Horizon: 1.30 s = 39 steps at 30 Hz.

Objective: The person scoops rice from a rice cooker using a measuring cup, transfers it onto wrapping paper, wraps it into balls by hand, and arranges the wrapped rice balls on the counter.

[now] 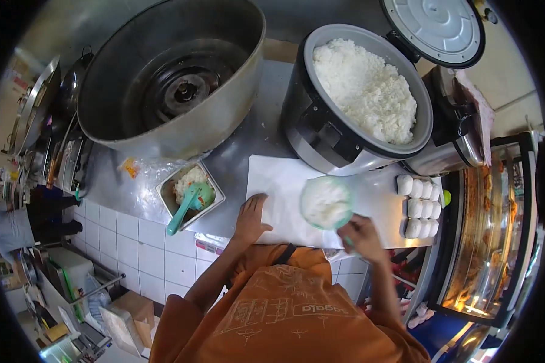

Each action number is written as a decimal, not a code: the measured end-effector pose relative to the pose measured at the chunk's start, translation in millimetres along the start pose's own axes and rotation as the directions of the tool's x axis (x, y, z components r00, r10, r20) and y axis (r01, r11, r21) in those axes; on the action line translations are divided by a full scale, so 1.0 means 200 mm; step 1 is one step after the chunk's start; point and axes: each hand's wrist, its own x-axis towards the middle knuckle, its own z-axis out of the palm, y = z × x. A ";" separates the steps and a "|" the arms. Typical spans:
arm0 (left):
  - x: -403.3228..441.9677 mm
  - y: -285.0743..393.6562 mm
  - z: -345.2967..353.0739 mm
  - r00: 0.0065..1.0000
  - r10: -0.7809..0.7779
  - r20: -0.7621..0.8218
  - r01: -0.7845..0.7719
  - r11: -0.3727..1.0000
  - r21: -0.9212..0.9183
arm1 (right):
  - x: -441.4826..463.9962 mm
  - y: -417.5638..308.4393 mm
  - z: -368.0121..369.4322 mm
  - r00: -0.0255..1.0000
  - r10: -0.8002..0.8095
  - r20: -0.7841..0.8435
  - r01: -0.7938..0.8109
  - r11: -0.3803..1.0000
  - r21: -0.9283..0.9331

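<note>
My right hand (pixel 361 236) is closed round the handle of a green rice scoop (pixel 326 202), which holds white rice over the paper. Beneath it, white wrapping paper (pixel 266 175) lies on the steel counter. My left hand (pixel 251 221) rests flat with fingers stretched on the paper's left edge. Behind the paper stands an uncovered rice cooker (pixel 321 136), heaped with cooked rice (pixel 369 91). Left of my left hand, a square container (pixel 215 209) holds some rice and a second green scoop (pixel 191 206).
Several white wrapped packets (pixel 419 206) sit in rows at the right, beside a lit glass display case (pixel 478 236). A large deep metal pot (pixel 224 115) stands at the back left. Another person (pixel 15 230) is far left, across the tiled floor (pixel 151 254).
</note>
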 end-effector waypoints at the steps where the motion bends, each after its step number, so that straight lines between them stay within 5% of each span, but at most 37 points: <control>1: -0.02 -0.01 0.02 0.999 -0.009 -0.035 0.007 0.999 -0.048 | 0.05 0.17 0.10 0.993 -0.037 -0.111 0.033 0.999 -0.042; 2: -0.02 -0.01 0.03 0.997 -0.015 -0.075 0.008 0.995 -0.095 | 0.11 0.31 0.20 0.971 -0.100 -0.217 0.079 0.992 -0.102; 4: -0.02 -0.04 0.02 0.998 -0.007 -0.066 -0.002 0.990 -0.138 | 0.24 0.53 0.33 0.826 -0.506 -0.249 0.235 0.711 -0.663; 6: -0.03 -0.04 0.02 0.997 0.019 -0.069 -0.029 0.989 -0.147 | 0.35 0.81 0.37 0.794 -0.605 -0.052 0.241 0.392 -0.888; 9: -0.04 -0.04 0.00 0.994 0.048 -0.098 -0.059 0.992 -0.113 | 0.36 0.84 0.41 0.744 -0.668 -0.021 0.330 0.394 -0.858; 13: -0.04 -0.03 0.01 0.996 0.040 -0.076 -0.040 0.999 -0.005 | 0.38 0.55 0.47 0.793 -0.603 -0.086 0.278 0.484 -0.830; 19: -0.06 -0.03 0.05 0.998 -0.039 -0.046 0.048 0.978 0.204 | 0.54 0.57 0.38 0.905 -0.426 0.027 0.301 0.592 -0.748; 32: -0.08 -0.04 0.06 0.994 -0.108 -0.016 0.109 0.984 0.144 | 0.49 0.59 0.59 0.831 -0.426 -0.358 0.082 0.730 -0.679; 39: -0.07 -0.08 0.06 0.997 -0.077 0.020 0.074 0.989 0.129 | 0.50 0.58 0.45 0.819 -0.548 -0.171 0.311 0.675 -0.669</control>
